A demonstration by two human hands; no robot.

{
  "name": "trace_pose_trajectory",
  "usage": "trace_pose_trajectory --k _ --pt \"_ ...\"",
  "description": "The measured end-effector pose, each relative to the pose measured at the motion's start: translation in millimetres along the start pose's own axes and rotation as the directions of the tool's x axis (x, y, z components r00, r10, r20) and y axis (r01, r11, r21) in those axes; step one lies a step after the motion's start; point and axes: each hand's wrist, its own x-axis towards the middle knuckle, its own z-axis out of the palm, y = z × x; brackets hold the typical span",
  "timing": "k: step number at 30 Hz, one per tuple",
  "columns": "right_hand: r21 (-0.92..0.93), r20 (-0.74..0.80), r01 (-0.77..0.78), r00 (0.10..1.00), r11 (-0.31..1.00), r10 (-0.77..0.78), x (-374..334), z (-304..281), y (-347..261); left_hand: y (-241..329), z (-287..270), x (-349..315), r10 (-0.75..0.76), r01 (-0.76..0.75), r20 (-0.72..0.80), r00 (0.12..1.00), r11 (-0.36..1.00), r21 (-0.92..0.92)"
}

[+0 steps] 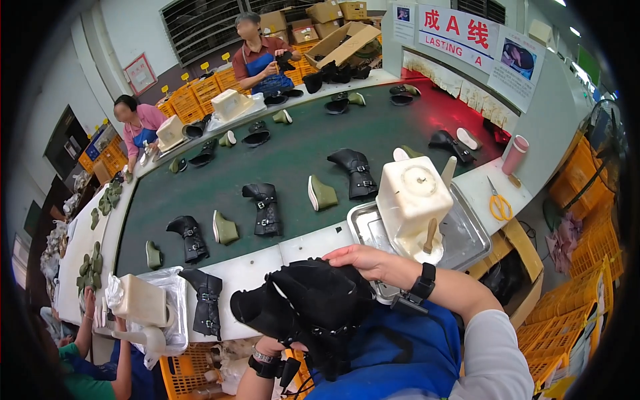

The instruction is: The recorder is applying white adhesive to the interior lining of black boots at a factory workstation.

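Observation:
A black boot (313,300) with straps and small metal studs is held up in front of my blue apron, tilted on its side. My right hand (357,259) pinches its upper edge between thumb and fingers. From below, my left hand (272,345) grips the same boot; most of its fingers are hidden under the black material. Left of it, a black buckled boot (205,300) lies on the white table edge (293,257). Just beyond my right hand stands a whitish square container (415,197) with a wooden-handled brush (430,235), in a metal tray (363,220).
A green conveyor belt (220,170) carries black boots (267,208) and olive-green wedge pieces (322,193). Orange-handled scissors (499,205) and a pink bottle (515,155) lie to the right. Yellow crates (560,320) are stacked at right. Co-workers (263,57) stand across and at left.

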Motion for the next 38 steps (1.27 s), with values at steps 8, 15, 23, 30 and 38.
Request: trace_pose_trajectory --k 8,15,23,30,38 --pt "-0.367 -0.128 0.080 0.983 0.927 -0.136 -6.0 -4.0 12.6 23.6 29.6 11.7 0.002 -0.050 -0.235 0.972 0.979 -0.199" --pt "-0.229 0.003 -0.029 1.000 0.973 0.030 -2.0 20.9 74.1 35.6 -10.9 35.8 0.053 -0.107 -0.228 0.972 0.968 -0.229" --pt "-0.073 -0.257 0.043 0.964 0.996 -0.061 35.2 1.7 81.1 80.4 -66.9 21.0 0.005 0.059 -0.235 0.972 0.963 0.263" --pt "-0.049 -0.164 -0.172 0.973 0.984 0.162 48.2 -15.9 107.4 44.1 -114.9 3.2 0.053 0.241 -0.584 0.810 0.878 0.414" --pt "-0.324 -0.197 -0.327 0.941 0.888 0.275 67.0 8.4 97.6 13.0 -59.1 10.1 0.525 0.485 -0.643 0.558 0.422 0.766"
